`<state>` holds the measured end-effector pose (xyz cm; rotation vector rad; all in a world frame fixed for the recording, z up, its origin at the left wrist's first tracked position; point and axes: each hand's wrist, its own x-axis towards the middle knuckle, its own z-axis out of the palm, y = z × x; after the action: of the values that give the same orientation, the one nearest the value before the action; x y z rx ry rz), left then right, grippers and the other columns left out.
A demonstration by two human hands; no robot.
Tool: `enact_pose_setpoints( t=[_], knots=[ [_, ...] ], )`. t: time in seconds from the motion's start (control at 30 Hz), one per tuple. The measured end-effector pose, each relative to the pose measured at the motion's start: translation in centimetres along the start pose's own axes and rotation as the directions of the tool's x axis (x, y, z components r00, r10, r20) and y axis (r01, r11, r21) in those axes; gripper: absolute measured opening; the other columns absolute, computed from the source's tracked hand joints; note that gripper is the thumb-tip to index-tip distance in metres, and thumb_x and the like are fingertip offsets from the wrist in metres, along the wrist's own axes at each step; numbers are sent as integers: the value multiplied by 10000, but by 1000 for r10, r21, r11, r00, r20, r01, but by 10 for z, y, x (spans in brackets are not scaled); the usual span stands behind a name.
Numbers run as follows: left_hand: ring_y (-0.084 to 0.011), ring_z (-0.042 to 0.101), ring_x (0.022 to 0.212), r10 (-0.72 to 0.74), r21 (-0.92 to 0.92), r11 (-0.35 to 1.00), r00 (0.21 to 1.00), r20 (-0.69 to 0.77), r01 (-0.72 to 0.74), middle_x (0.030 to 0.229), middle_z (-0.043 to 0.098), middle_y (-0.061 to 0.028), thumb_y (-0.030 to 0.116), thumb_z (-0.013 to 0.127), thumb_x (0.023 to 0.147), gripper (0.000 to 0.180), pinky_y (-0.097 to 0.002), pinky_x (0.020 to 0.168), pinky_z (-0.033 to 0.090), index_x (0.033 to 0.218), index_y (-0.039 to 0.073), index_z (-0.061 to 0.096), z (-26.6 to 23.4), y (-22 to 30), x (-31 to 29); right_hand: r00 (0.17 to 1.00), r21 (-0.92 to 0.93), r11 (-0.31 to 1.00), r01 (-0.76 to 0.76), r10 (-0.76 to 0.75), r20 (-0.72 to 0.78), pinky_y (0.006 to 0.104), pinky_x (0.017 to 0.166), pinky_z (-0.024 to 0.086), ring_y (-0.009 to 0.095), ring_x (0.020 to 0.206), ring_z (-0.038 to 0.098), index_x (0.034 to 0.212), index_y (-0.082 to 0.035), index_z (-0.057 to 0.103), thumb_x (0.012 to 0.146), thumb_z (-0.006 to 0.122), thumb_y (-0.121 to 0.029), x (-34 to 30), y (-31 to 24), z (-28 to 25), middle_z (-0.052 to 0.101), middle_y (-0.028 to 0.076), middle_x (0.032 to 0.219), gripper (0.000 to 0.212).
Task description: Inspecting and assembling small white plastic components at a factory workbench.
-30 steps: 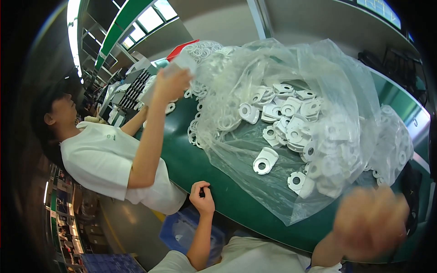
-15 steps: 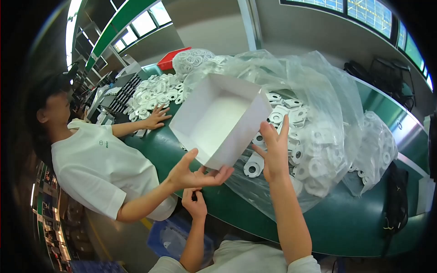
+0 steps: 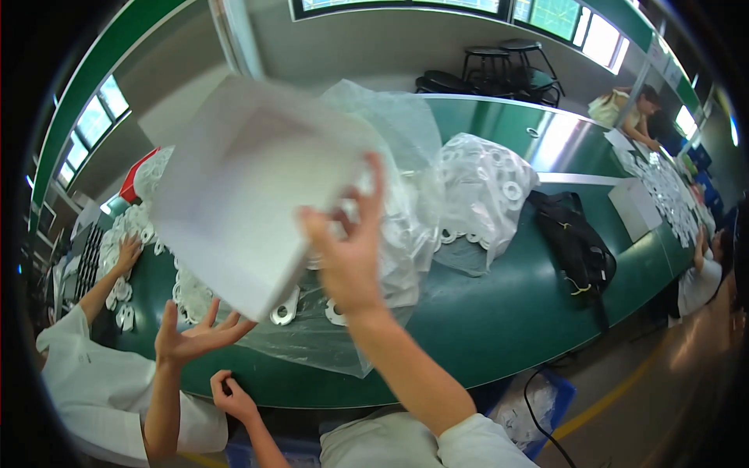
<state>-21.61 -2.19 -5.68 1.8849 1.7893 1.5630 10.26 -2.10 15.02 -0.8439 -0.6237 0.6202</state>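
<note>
My right hand (image 3: 351, 249) grips the right wall of an open white box (image 3: 234, 210), thumb and fingers closed on its edge. The box is tilted and blurred by motion; its inside looks white and bare. Low over the table's front edge, my left hand (image 3: 234, 399) is curled with nothing visible in it. A co-worker's hand (image 3: 195, 337) is palm up with fingers spread at the box's lower corner; whether it touches is unclear. The co-worker's other hand (image 3: 129, 253) rests by white ring-shaped parts (image 3: 125, 226) at the left.
A clear plastic bag (image 3: 390, 195) of white parts lies behind the box, with another bag (image 3: 488, 183) to its right. A black bag (image 3: 573, 242) sits on the green table (image 3: 484, 327). A blue bin (image 3: 558, 413) stands below; other people work at the far right.
My right hand, open beside the box before, has closed on its wall. The co-worker's supporting hand has opened and lowered. My view has swung right.
</note>
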Motion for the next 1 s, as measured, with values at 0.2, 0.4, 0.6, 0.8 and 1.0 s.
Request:
enact_pose_setpoints(
  t=[0.2,0.4,0.6,0.8,1.0],
  knots=[
    [-123,504,696,-51,64,997,999,13,50,780,561,-27,-55,516,830,84,-248,605,396,838,-3,583,4,-3,-4,851,-139,985,100,-157,-501,351,873,458,224,1030,550,1240,-18,490,900,495,-437,-22,-98,-212,559,114,1134,540],
    [-225,544,694,-16,18,1000,999,-28,16,784,576,-98,-90,504,805,96,-309,646,439,810,-24,574,-4,0,1,866,-306,945,-117,-54,-497,331,952,392,227,1113,508,1358,-29,418,911,515,-365,-58,-163,-393,516,102,1258,568],
    [-256,595,740,255,-139,960,962,96,-241,779,593,-120,-96,538,770,98,-324,694,478,793,-10,579,12,80,3,833,-236,896,-376,216,-509,295,898,422,199,1021,547,1256,13,514,935,525,-364,-47,-155,-456,579,83,1149,495],
    [-307,575,957,277,-29,956,866,417,-292,978,615,-120,56,708,719,228,-395,786,471,932,46,627,71,123,33,940,-688,669,-282,49,-338,272,885,428,166,1009,551,1197,51,559,967,506,-296,-12,-142,-466,607,90,1122,419],
    [-291,605,904,245,89,943,847,473,-322,947,630,-105,78,686,769,195,-367,773,483,953,40,635,93,105,33,976,-952,262,-158,-102,-190,284,906,432,172,1010,579,1204,60,562,954,530,-205,-13,-158,-405,639,118,1102,366]
  ],
)
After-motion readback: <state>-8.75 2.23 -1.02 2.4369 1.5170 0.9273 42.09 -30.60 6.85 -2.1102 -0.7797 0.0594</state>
